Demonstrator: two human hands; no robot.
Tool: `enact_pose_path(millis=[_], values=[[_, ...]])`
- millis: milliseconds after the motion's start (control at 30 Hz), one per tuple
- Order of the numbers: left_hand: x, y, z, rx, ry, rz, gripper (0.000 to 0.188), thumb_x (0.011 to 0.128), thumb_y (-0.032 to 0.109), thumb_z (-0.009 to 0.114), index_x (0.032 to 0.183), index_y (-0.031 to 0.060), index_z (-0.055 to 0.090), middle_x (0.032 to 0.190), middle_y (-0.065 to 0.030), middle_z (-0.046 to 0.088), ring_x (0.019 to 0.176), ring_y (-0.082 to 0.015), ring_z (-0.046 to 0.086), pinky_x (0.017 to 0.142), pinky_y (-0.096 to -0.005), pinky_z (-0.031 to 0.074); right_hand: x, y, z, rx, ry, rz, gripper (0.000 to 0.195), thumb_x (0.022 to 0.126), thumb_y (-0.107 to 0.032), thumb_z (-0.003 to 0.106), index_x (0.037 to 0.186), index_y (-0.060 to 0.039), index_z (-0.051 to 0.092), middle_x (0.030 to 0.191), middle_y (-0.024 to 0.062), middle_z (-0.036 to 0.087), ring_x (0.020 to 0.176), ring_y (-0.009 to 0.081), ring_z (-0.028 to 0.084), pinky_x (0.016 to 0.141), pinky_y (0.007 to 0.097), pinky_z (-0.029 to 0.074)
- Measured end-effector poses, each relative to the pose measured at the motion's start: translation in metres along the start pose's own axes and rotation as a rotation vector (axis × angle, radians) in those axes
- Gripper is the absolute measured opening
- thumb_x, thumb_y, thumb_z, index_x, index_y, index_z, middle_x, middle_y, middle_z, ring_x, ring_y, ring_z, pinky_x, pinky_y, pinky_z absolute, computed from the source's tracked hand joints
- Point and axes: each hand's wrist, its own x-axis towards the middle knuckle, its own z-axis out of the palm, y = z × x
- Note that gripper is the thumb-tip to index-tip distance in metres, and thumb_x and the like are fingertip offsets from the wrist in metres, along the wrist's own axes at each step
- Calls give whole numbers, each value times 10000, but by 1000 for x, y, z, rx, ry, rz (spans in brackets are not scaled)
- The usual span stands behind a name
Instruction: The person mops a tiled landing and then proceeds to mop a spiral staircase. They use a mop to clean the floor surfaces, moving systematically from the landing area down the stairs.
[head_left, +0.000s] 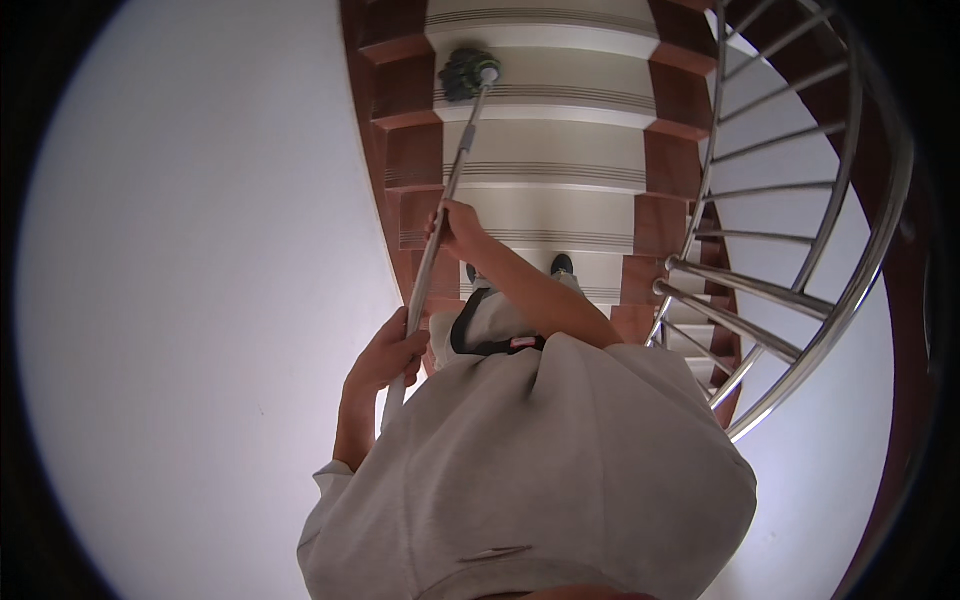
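Observation:
My left hand (386, 354) is closed around the upper part of a metal mop pole (425, 281), close to my left side. Farther down the pole, my right hand (455, 227) grips it too, with the forearm reaching across in front of my body. The pole slants away to a dark grey and green mop head (466, 73), which rests at the left end of a pale stair tread (555, 71), beside the red-brown border. Strands of the mop spread out to the left of the pole's joint.
Stairs with grooved edges and red-brown borders (671, 165) run ahead of me. A plain white wall (202, 300) rises on the left. A curved stainless steel railing (885, 247) follows the right side. My dark shoes (562, 265) stand on a lower part of the stairs.

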Motion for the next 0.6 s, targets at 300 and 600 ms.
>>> enact_pose_path(millis=[300,600], values=[[110,47,170,743,-308,187,254,814,172,457,959,-1,339,545,-52,432,392,-144,464,383,-293,387,-104,-164,-161,244,418,-535,167,851,-203,357,767,-66,405,647,65,461,500,146,436,457,295,400],[137,64,170,572,-257,294,362,785,160,501,1101,-7,446,537,-22,439,394,-80,398,374,-248,335,-101,-197,-164,75,723,-773,54,822,-114,294,832,-99,344,611,63,423,445,140,404,358,286,341]])
